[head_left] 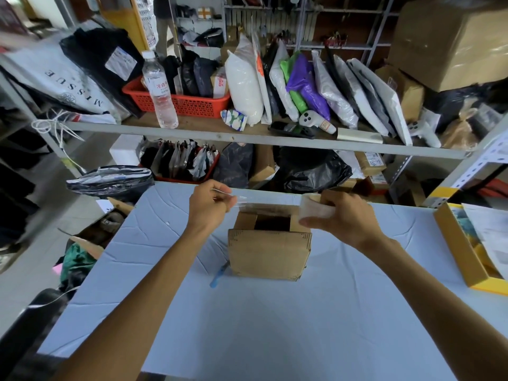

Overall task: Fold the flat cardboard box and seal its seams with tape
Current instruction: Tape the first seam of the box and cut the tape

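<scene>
Toward the far edge of the bench (247, 325), about midway along it: a small brown cardboard box (269, 254), upright, top open and dark inside. Rows of small perforations down both side edges of its near face; no print legible on it.

Just above its far rim, a strip of clear tape (247, 200) pulled taut. Free end pinched between thumb and fingers of the left hand (209, 204); tape roll (316, 209) gripped in the curled right hand (343, 218).

Touching the box's near-left corner, a slim blue tool (218, 274), kind unclear.

At the bench's right edge, a yellow tray (461, 257) holding printed sheets, text too small to read.

Beyond the far edge, on the shelf (247, 136): a clear water bottle (160, 89) with red Chinese characters on its label, a red basket (178, 101) packed with dark parcels, and a white bag (63, 78) lettered "MISSUE".

On the floor off the left edge, an open carton (90, 237), contents dark and unclear.
</scene>
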`<state>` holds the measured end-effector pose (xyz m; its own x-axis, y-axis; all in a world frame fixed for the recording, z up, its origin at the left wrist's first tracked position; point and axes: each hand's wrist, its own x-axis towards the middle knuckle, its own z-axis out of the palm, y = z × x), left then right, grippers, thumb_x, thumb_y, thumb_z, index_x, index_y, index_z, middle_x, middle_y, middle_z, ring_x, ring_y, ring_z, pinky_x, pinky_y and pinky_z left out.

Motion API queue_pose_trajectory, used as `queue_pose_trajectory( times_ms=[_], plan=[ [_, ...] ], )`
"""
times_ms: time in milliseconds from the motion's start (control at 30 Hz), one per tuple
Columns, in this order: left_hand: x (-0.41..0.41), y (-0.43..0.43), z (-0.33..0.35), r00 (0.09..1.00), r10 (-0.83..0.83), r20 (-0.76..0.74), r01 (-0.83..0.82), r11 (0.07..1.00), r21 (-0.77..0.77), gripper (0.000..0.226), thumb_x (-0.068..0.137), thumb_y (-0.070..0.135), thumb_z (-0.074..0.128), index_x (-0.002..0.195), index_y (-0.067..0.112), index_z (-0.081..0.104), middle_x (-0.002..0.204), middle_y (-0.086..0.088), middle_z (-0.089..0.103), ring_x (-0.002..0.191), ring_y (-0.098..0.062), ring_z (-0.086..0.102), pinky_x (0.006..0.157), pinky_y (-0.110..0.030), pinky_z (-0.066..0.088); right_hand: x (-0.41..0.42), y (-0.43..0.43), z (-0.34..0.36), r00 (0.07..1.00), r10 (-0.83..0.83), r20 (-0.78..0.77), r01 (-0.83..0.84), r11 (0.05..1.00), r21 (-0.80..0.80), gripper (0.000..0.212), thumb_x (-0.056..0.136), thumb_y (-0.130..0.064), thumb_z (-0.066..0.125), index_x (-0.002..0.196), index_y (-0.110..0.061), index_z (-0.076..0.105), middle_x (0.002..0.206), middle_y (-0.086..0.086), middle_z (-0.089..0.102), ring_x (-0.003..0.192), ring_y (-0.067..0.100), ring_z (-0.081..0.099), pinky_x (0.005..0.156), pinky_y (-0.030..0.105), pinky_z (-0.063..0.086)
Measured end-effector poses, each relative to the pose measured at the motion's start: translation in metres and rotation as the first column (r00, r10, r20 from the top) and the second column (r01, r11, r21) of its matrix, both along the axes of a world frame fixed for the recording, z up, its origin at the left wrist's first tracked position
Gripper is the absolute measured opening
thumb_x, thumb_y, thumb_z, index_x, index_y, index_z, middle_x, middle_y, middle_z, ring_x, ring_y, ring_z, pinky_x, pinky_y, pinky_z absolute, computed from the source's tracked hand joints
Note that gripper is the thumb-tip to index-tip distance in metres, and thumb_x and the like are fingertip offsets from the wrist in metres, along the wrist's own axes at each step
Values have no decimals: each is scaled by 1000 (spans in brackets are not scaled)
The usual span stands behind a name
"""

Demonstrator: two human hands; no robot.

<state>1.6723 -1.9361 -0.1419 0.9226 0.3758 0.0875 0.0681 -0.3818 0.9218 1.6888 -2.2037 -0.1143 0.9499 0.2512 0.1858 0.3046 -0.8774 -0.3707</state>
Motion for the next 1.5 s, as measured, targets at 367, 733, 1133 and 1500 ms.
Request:
queue_pose_trajectory(
  times_ms=[367,733,1133,1500],
  plan=[
    [-8,10,0,982,-111,-151,121,991,60,13,72,13,82,82,10,74,83,-8,71,78,-21,67,79,-36,58,-1,3,15,998,7,-56,-3,996,84,56,46,-72,69,65,-23,51,62,-3,56,63,18,53,52,35,42],
    [-3,16,-7,988,-26,-150,27,1000,2,16,81,18,73,68,22,64,76,4,66,84,-24,64,82,-35,53,-6,5,17,989,88,-119,-72,989,130,51,57,-65,72,69,-20,52,65,-3,56,62,15,54,52,34,41],
    [-9,20,-5,966,-157,-205,164,986,16,14,78,19,77,91,19,72,85,2,70,82,-7,63,66,-17,46,5,-12,21,958,211,-192,-165,959,230,20,74,-26,80,72,-16,63,70,6,59,69,27,56,63,44,45],
    [-12,14,-13,976,-60,-209,40,994,-99,10,81,28,74,74,23,68,80,7,68,85,-11,61,76,-23,41,-1,-7,13,969,178,-169,-145,971,191,29,72,-39,79,62,-33,53,65,-10,55,66,8,53,56,27,39]
  ],
)
